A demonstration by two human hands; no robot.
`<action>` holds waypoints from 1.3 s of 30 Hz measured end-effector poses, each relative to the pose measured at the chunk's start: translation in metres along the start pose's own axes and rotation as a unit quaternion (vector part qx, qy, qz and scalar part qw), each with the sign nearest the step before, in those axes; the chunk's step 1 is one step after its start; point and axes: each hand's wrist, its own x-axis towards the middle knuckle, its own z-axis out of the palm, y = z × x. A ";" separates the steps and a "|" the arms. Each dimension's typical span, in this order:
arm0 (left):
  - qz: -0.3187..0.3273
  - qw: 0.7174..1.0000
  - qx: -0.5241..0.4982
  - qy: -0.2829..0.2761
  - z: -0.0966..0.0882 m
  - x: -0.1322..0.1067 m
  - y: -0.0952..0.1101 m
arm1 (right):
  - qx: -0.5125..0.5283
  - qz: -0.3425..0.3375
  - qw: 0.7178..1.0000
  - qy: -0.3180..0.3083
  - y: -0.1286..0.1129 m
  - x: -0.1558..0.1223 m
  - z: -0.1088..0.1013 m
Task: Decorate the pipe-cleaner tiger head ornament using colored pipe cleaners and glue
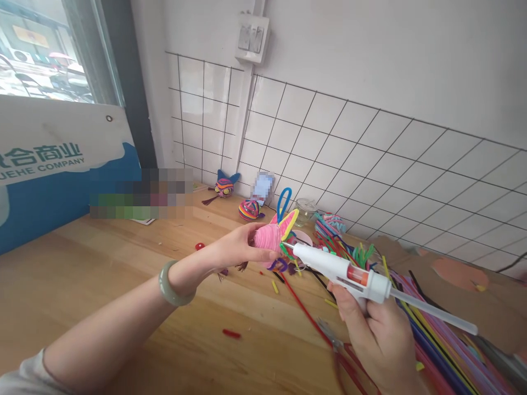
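My left hand (pixel 239 247), with a pale green bangle on its wrist, is closed around a pink pipe-cleaner figure (pixel 267 239). The figure has a pink ear edged in yellow, a blue loop on top and purple and green parts at its front. In my right hand (pixel 374 334) is a white hot glue gun (pixel 333 260), a clear glue stick poking out of its back. Its nozzle points left and meets or nearly meets the figure's green part; actual contact I cannot tell. Below the gun lie red-handled scissors (pixel 335 345), partly hidden by my right hand.
Long coloured pipe cleaners (pixel 436 340) spread across the right of the wooden table (pixel 164 340). Toward the wall sit two striped craft figures, one with blue ears (pixel 224 185), a phone (pixel 262 188) and a glass jar (pixel 305 211). A red scrap (pixel 231 333) lies in front.
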 end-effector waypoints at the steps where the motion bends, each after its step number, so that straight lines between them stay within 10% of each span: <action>1: 0.002 1.000 0.003 0.003 0.000 0.001 -0.002 | -0.007 -0.011 1.000 0.000 -0.001 0.001 -0.001; 39: -0.003 0.999 -0.033 -0.029 0.000 0.000 0.002 | -0.072 -0.081 0.994 0.016 -0.001 0.003 -0.006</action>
